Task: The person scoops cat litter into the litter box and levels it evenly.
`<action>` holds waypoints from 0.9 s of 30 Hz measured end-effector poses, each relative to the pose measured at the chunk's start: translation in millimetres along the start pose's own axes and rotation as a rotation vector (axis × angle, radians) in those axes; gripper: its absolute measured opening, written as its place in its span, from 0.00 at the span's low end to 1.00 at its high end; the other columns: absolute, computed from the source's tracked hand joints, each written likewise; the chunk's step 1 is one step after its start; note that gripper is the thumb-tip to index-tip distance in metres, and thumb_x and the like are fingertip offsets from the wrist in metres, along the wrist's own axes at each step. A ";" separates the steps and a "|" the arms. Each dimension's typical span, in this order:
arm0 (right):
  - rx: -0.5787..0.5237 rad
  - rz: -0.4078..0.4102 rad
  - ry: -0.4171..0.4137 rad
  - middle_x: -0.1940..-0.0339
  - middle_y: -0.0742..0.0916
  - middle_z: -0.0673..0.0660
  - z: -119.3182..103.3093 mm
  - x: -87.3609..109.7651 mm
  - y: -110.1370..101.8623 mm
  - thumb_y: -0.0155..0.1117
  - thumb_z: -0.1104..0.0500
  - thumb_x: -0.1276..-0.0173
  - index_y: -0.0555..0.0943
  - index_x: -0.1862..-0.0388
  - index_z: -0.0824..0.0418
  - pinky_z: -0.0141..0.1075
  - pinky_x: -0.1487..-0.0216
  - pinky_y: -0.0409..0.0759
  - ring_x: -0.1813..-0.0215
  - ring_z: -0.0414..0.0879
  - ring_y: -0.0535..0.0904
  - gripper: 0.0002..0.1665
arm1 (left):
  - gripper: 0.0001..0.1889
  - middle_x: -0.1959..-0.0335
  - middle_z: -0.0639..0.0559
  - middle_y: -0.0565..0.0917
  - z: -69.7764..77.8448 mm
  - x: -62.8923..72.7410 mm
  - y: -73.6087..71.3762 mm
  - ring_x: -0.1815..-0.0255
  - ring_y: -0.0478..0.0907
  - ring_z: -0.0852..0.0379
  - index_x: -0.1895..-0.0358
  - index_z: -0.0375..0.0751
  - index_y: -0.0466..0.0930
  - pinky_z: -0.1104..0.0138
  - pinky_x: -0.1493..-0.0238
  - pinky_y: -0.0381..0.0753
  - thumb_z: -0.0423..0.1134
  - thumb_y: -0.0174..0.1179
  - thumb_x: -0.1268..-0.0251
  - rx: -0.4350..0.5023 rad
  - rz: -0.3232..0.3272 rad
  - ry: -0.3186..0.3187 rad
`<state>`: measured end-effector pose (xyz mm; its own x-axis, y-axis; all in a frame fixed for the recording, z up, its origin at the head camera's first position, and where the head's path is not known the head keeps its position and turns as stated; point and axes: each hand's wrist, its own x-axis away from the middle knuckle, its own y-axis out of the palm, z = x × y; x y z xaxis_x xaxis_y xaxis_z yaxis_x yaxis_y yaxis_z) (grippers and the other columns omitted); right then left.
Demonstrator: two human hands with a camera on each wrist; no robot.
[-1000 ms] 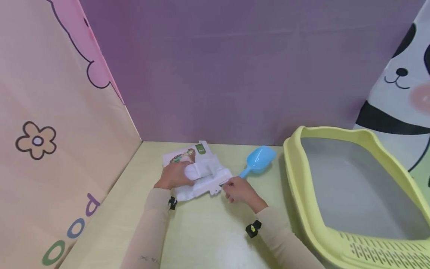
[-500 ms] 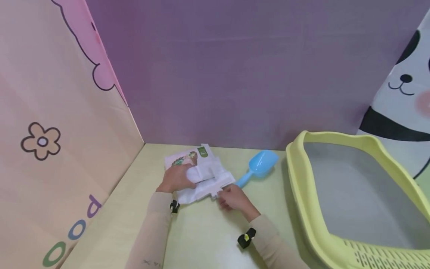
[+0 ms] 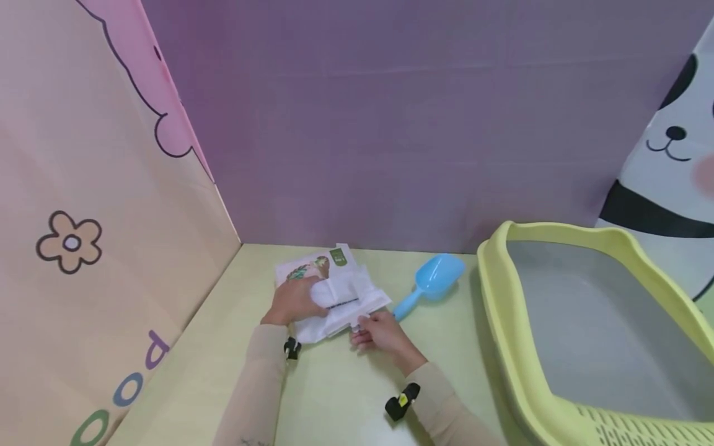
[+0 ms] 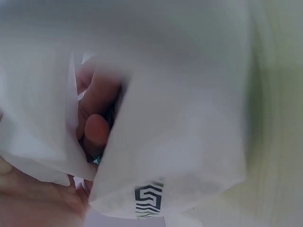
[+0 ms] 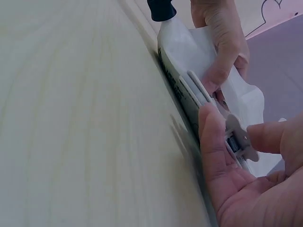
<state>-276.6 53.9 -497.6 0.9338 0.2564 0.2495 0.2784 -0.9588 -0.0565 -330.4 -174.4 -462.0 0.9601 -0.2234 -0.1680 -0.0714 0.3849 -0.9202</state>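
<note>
A white printed bag [image 3: 351, 285] lies on the table, its top folded over. My left hand [image 3: 295, 300] grips the fold from the left. In the left wrist view, white bag material [image 4: 170, 142] hides much of that hand's fingers [image 4: 97, 130]. At the bag's near edge, my right hand [image 3: 385, 334] pinches a pale spring clip [image 5: 239, 136] between thumb and fingers. Long flat bars of the clip lie along the bag in the right wrist view. Just beyond my right hand is the handle of a blue scoop [image 3: 439, 277], which lies on the table.
A large yellow litter box [image 3: 496, 310] with a grey inside stands on the right. The pale table [image 3: 334, 396] meets a purple back wall [image 3: 357, 155] and a printed left wall [image 3: 128, 248]. A panda is printed at the far right.
My right hand has moved left and nearer, from beside the scoop's handle to the clip at the bag's near edge. My left hand keeps its grip on the bag. The head view has shifted slightly.
</note>
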 end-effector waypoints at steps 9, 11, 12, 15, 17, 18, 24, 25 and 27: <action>-0.036 0.039 0.000 0.70 0.84 0.60 0.9 -7.0 3.5 0.44 0.55 0.25 0.66 0.51 0.69 0.36 0.68 0.83 0.73 0.43 0.82 0.17 | 0.34 0.60 0.55 0.85 0.6 -1.2 2.9 0.57 0.79 0.50 0.51 0.53 0.79 0.53 0.53 0.75 0.58 0.73 0.72 -0.016 0.033 -0.012; -0.041 0.052 -0.001 0.70 0.83 0.60 1.2 -7.7 3.9 0.43 0.55 0.25 0.65 0.50 0.70 0.37 0.68 0.83 0.73 0.43 0.81 0.18 | 0.35 0.59 0.54 0.85 1.6 -1.3 3.7 0.56 0.79 0.50 0.50 0.53 0.79 0.52 0.52 0.75 0.58 0.73 0.72 -0.016 0.039 -0.015; -0.040 0.057 0.001 0.70 0.83 0.59 1.7 -8.5 4.0 0.43 0.54 0.25 0.66 0.50 0.69 0.37 0.68 0.83 0.72 0.43 0.81 0.18 | 0.35 0.59 0.54 0.85 1.9 -1.2 4.2 0.56 0.79 0.49 0.50 0.53 0.79 0.51 0.52 0.75 0.58 0.73 0.72 -0.015 0.039 -0.020; -0.045 0.064 0.004 0.70 0.83 0.58 3.2 -8.7 4.5 0.45 0.52 0.25 0.68 0.50 0.69 0.36 0.68 0.82 0.72 0.43 0.81 0.19 | 0.36 0.58 0.54 0.85 2.5 0.1 4.2 0.56 0.79 0.50 0.49 0.52 0.78 0.52 0.52 0.74 0.57 0.73 0.71 -0.003 0.028 -0.021; -0.044 0.062 0.005 0.71 0.83 0.58 4.0 -8.6 4.3 0.46 0.52 0.25 0.70 0.52 0.68 0.36 0.68 0.82 0.72 0.43 0.81 0.19 | 0.37 0.58 0.54 0.85 2.3 1.4 3.4 0.58 0.79 0.51 0.47 0.51 0.77 0.53 0.52 0.74 0.56 0.73 0.70 0.018 0.017 -0.015; -0.042 0.057 0.003 0.71 0.83 0.57 4.3 -8.8 4.0 0.46 0.52 0.25 0.70 0.53 0.68 0.36 0.68 0.82 0.73 0.42 0.80 0.19 | 0.37 0.58 0.55 0.85 2.3 2.0 2.6 0.58 0.78 0.52 0.47 0.51 0.77 0.53 0.53 0.75 0.56 0.74 0.70 0.026 0.011 -0.011; -0.024 0.018 0.003 0.73 0.84 0.58 5.2 -8.9 2.1 0.45 0.54 0.25 0.72 0.55 0.70 0.35 0.69 0.82 0.74 0.42 0.81 0.18 | 0.38 0.61 0.58 0.83 2.4 5.8 -5.7 0.62 0.76 0.57 0.46 0.51 0.76 0.59 0.56 0.74 0.51 0.75 0.72 0.097 -0.076 -0.009; -0.020 0.016 0.008 0.73 0.84 0.58 4.9 -8.9 2.0 0.45 0.55 0.25 0.72 0.54 0.70 0.35 0.69 0.82 0.74 0.43 0.81 0.18 | 0.38 0.62 0.58 0.83 2.5 6.3 -7.2 0.63 0.75 0.57 0.47 0.51 0.77 0.60 0.57 0.74 0.50 0.75 0.73 0.111 -0.098 -0.014; -0.015 0.013 0.020 0.72 0.84 0.59 3.7 -8.9 1.7 0.45 0.55 0.25 0.71 0.52 0.70 0.35 0.68 0.82 0.73 0.43 0.82 0.18 | 0.37 0.64 0.59 0.82 2.9 6.9 -9.7 0.64 0.75 0.58 0.48 0.51 0.77 0.61 0.59 0.74 0.49 0.76 0.73 0.138 -0.132 -0.021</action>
<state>-283.6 50.4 -503.4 0.9327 0.2411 0.2681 0.2622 -0.9639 -0.0452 -322.3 -177.1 -453.2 0.9642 -0.2621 -0.0406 0.0917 0.4732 -0.8762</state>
